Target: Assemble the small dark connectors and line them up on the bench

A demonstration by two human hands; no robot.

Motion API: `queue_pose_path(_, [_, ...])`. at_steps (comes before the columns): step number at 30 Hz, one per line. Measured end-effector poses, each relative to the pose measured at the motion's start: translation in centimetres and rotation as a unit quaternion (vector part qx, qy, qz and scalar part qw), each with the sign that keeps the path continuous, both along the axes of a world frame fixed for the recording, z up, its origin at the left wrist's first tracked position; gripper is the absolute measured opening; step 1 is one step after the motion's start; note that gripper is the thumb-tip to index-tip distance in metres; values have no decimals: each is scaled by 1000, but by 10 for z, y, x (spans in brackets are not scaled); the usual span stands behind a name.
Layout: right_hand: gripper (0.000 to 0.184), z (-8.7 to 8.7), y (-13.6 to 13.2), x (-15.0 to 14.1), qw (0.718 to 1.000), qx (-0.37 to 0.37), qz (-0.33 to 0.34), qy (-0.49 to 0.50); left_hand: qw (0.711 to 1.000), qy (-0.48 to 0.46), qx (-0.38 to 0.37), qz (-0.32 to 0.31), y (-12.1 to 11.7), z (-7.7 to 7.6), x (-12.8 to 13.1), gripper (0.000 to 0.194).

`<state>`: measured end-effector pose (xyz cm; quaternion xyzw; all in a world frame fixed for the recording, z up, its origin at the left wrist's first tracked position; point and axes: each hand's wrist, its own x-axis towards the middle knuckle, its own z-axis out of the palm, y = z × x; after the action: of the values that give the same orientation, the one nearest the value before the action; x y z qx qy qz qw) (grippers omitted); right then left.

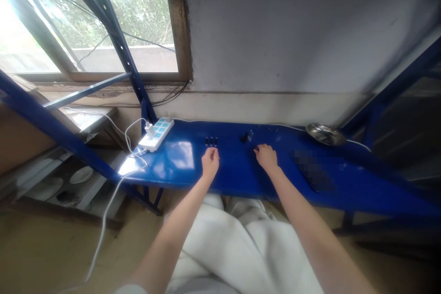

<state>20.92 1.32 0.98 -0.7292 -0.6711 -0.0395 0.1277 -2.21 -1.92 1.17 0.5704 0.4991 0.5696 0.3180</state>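
Both my arms reach out over a glossy blue shelf (241, 172). My left hand (210, 161) rests on it with fingers curled, its tips touching a row of three small dark parts (211, 140). My right hand (266, 156) lies knuckles up just to the right, fingers bent, with a tiny dark piece (256, 149) at its fingertips. Whether either hand pinches anything is hidden. A small black part with a clear piece (246, 137) stands just beyond the right hand.
A white power strip with blue sockets (156, 133) and a plugged charger sits at the shelf's left end, its white cable (106, 211) trailing to the floor. A metal dish (325, 134) stands at the back right. A dark flat object (315, 175) lies right of my hand.
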Motion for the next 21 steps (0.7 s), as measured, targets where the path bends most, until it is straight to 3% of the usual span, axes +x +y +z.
queue_pose_path(7, [35, -7, -8, -5, 995, 73, -15, 64, 992, 90, 49, -74, -5, 3, 7, 19])
queue_pose_path(13, [32, -13, -12, -4, 990, 113, -22, 76, 966, 181, 63, -174, 5, 9, 35, 22])
queue_pose_path(18, [31, -16, -12, -3, 983, 163, -14, 87, 962, 217, 18, -165, 32, 5, 66, 38])
queue_pose_path(21, [29, -18, -11, -2, 972, 208, 6, 106, 939, 304, 0, -160, 48, 4, 79, 47])
